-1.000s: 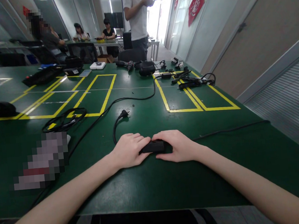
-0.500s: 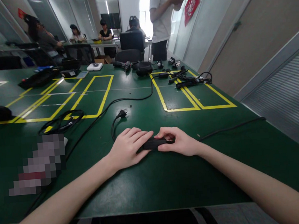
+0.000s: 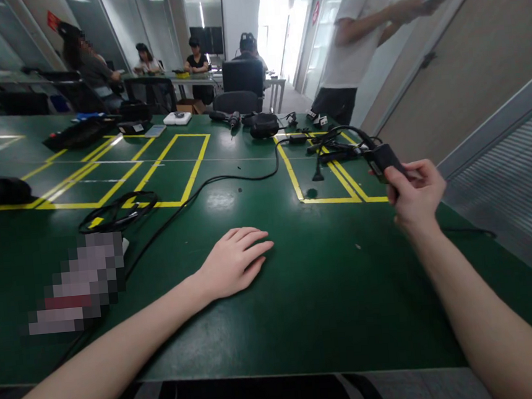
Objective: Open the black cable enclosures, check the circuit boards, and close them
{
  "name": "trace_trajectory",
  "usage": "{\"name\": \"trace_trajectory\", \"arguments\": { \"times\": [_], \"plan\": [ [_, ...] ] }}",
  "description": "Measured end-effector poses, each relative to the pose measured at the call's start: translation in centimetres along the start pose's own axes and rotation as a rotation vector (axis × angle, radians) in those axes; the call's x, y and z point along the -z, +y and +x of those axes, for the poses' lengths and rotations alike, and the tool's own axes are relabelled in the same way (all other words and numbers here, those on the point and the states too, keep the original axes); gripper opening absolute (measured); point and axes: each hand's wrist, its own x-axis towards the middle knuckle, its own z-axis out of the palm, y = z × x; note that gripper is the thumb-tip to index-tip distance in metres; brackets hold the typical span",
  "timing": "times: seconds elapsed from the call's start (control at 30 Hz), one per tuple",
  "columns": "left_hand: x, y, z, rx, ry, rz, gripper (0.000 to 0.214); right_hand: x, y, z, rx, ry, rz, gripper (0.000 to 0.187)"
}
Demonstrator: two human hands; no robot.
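Note:
My right hand is raised at the right, fingers closed around a black power adapter. From the adapter's far end a thick black cord curves left, and a plug hangs over the yellow-taped area. Another length of cord shows on the table behind my right wrist. My left hand lies on the green table with its fingers stretched out and nothing in it. A loose pile of black cables lies just beyond the adapter, partly overlapped by its cord.
A long black cable crosses the table, and a coiled cable lies at left beside a blurred-out object. A drill and a black case sit at the back. A person stands behind the right corner.
The adapter has left the table before me; my right hand has lifted it up and to the right, its plug trailing. My left hand has let go and stays put. The view has shifted slightly.

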Motion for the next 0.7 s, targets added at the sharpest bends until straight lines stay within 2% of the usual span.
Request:
{"name": "trace_trajectory", "arguments": {
  "times": [0.03,0.1,0.2,0.27,0.43,0.6,0.7],
  "plan": [
    [0.0,0.0,0.0,0.005,-0.004,-0.008,0.03,0.5,0.4,0.3,0.059,0.042,-0.142,0.044],
    [0.0,0.0,-0.1,0.015,-0.013,-0.022,0.029,1.5,1.2,0.6,0.116,0.031,-0.458,0.039],
    [-0.1,-0.1,-0.2,0.032,-0.05,-0.039,0.027,2.6,2.6,0.9,0.071,-0.068,-0.837,0.033],
    [-0.1,-0.1,-0.2,0.041,-0.08,-0.045,0.027,2.9,3.6,1.0,0.0,-0.127,-0.974,0.034],
    [0.1,0.0,-0.2,0.05,-0.114,-0.064,0.027,3.2,5.7,0.9,-0.147,-0.252,-1.088,0.034],
    [0.1,0.1,-0.3,0.075,-0.14,-0.084,0.027,3.6,6.6,1.2,-0.13,-0.378,-1.05,0.037],
    [0.0,0.0,-0.4,0.077,-0.139,-0.09,0.027,3.9,7.2,1.6,-0.129,-0.408,-1.027,0.042]
  ]
}}
